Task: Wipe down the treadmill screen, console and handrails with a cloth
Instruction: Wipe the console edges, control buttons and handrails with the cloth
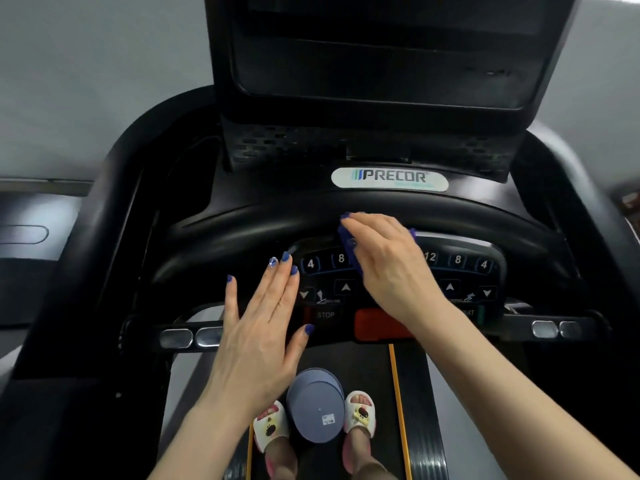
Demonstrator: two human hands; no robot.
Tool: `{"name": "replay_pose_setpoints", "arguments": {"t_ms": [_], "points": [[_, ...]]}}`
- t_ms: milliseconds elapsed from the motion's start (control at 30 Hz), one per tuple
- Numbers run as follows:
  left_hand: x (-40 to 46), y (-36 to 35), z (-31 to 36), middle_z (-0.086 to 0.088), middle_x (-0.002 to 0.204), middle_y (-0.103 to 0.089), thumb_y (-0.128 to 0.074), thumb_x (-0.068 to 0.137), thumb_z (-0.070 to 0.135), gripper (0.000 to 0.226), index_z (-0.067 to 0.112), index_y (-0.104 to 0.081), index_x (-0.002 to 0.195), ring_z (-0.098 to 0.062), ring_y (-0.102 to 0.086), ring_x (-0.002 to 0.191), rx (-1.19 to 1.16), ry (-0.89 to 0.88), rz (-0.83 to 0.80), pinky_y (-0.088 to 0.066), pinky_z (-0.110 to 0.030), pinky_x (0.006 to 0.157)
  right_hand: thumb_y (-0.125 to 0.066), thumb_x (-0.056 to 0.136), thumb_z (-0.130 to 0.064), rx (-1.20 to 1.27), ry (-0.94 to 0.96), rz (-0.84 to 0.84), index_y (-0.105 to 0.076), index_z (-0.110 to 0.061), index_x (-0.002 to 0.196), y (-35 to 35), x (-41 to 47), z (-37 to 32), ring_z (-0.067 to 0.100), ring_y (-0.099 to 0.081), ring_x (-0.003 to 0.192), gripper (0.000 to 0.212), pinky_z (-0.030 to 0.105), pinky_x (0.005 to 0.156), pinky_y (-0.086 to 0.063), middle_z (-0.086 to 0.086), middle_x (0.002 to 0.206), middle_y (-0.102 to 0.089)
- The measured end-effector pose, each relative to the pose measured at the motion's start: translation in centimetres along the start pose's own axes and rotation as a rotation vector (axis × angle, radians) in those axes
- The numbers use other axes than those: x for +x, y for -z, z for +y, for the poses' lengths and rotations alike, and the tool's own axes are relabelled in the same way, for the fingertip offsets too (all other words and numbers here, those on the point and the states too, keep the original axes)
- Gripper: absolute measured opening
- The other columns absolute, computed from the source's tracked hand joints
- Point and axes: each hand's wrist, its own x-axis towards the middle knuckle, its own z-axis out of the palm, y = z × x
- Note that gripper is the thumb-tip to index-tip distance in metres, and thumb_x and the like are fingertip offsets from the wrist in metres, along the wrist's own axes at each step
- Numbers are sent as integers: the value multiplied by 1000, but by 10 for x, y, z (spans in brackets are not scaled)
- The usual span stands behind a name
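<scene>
Pressing down on the blue cloth [348, 242] with your right hand [384, 261], fingers flat over it, you've got it right where the curved front handrail [242, 223] meets the top of the console [457, 271] keypad. Your left hand [263, 327] is spread wide, holding nothing, over the console's left side. The screen [381, 53] sits dark above, and a grey round container [317, 410] stands between your slippers on the belt.
</scene>
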Motion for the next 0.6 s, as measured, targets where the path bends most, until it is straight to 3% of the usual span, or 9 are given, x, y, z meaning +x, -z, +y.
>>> {"name": "replay_pose_setpoints", "arguments": {"t_ms": [133,300,467,600], "points": [[-11,-1,-4,-2,166,-12,-38,95,43,71,11,-22,156,-13,-8,153,-28,9,-16,5,-51,122,-38,94,-15,10,102,-103,-62,-3,128,-6,7,-18,26,-56,115,43,36,103,-44,10,127,-63],[-30,-8,-8,0,166,-12,-38,93,41,71,11,-24,156,-13,-10,152,-62,15,-38,3,-51,121,-48,90,-4,4,80,-76,-67,-1,118,-16,20,-31,30,-61,105,33,40,94,-49,12,115,-68],[-42,-10,-12,0,165,-16,-38,93,42,69,12,-28,154,-11,-8,152,-66,17,-70,5,-50,121,-49,91,-11,-86,303,-204,-65,-6,123,-28,21,-45,28,-58,115,35,39,104,-43,8,123,-64],[-59,-13,-22,0,164,-20,-37,94,44,67,12,-32,153,-12,-9,152,-29,47,-91,6,-50,122,-48,92,-13,-132,328,-151,-66,-6,120,-32,21,-44,27,-58,116,34,38,110,-36,8,122,-65]]}}
